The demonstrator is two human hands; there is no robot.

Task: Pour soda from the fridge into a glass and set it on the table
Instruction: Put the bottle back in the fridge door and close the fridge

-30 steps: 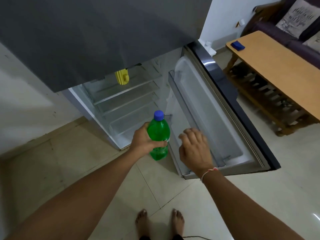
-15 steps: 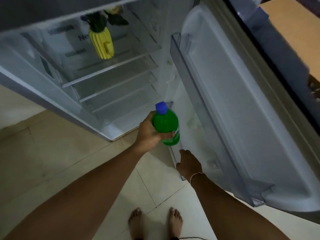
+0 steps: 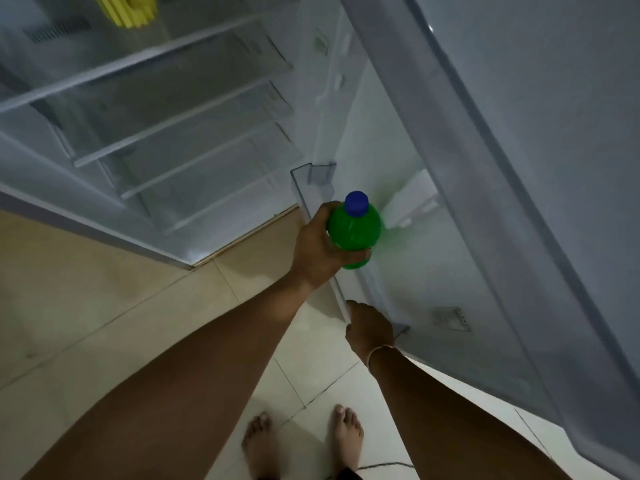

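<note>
Pale floor tiles (image 3: 104,306) fill lower left; fridge (image 3: 156,109) w/ bare shelves at upper left, yellow item (image 3: 130,10) at top edge. Centre frame: left hand (image 3: 320,242) wrapped round green soda bottle (image 3: 353,230), blue cap up, just beside clear door bin (image 3: 311,181). Right hand (image 3: 369,327) below it grips bin's front edge, fingers curled. Door (image 3: 502,168) spans right side.

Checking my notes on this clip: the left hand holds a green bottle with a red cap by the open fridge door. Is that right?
Not quite. In the head view the left hand does hold the green bottle by the open fridge door, but its cap is blue, not red.
</note>
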